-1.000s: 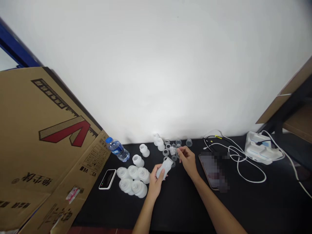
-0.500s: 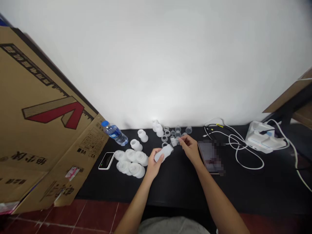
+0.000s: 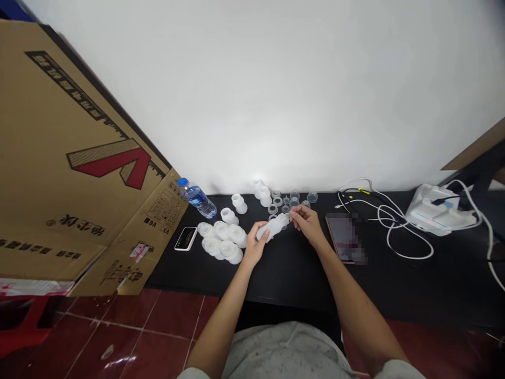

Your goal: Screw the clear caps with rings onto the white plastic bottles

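My left hand (image 3: pixel 254 247) is wrapped round a small white bottle (image 3: pixel 271 227), which tilts with its mouth toward the upper right. With its fingers pinched, my right hand (image 3: pixel 310 225) holds a small clear plastic piece (image 3: pixel 288 216) at the bottle's mouth; its exact form is too small to make out. Just beyond my hands lie several clear rings (image 3: pixel 278 201) and several clear domed caps (image 3: pixel 312 196). Left of my left hand is a cluster of white bottles with clear tops (image 3: pixel 223 240). Open waisted white bottles (image 3: pixel 239 204) stand behind that cluster.
A water bottle (image 3: pixel 198 201) leans at the left, near a white device with a dark screen (image 3: pixel 185 239) and a big cardboard box (image 3: pixel 106 173). To the right lie a phone (image 3: pixel 341 239), tangled white cables (image 3: pixel 389 223) and a white dock (image 3: pixel 434 210). A wall borders the black table (image 3: pixel 292 279).
My right hand has brought the clear piece onto the mouth of the bottle; before, the two were apart. The camera view has shifted, so the table sits higher and further right.
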Tool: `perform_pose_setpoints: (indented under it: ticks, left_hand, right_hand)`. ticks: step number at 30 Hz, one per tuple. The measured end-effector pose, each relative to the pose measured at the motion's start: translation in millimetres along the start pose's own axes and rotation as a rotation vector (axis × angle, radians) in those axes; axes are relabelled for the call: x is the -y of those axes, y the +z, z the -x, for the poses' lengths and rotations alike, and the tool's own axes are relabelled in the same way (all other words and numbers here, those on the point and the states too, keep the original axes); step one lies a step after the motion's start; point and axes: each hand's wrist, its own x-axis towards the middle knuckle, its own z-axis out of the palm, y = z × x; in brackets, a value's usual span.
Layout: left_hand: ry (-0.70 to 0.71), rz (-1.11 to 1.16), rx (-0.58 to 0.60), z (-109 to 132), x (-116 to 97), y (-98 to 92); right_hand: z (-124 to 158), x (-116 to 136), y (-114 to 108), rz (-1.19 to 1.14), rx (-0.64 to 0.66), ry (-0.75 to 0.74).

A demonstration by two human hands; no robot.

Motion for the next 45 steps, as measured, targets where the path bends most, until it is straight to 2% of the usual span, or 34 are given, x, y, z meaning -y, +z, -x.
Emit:
perform_pose_setpoints:
  ticks: [8,15,22,26,29,38,45]
  left_hand:
    - [0.007,-0.037,0.011,0.4,0.8,1.4]
    - [0.018,-0.03,0.013,-0.3,-0.1,1.4]
    - [0.108,-0.168,0.02,3.7,-4.9,-0.3]
    - [0.116,-0.218,0.037,5.1,-8.4,-0.3]
    - [0.124,-0.23,0.04,5.2,-8.5,-0.9]
    - [0.056,-0.161,0.03,5.6,-7.1,-0.4]
    - [0.058,-0.161,0.037,6.1,-10.7,-0.4]
  right_hand:
    - [1.2,0.3,0.4,0.01,0.042,0.001]
    - [0.2,3.1,-6.0,0.028,0.131,0.016]
    - [0.4,1.0,-6.9,0.115,0.086,0.086]
    - [-0.7,-0.4,-4.2,0.336,0.0,-0.035]
    - [-0.5,-1.0,-2.4,0.405,0.004,-0.068]
    - [2.6,-0.8,-5.5,0.305,0.041,-0.01]
    - [4.1,-7.1,-3.5,0.249,0.061,-0.074]
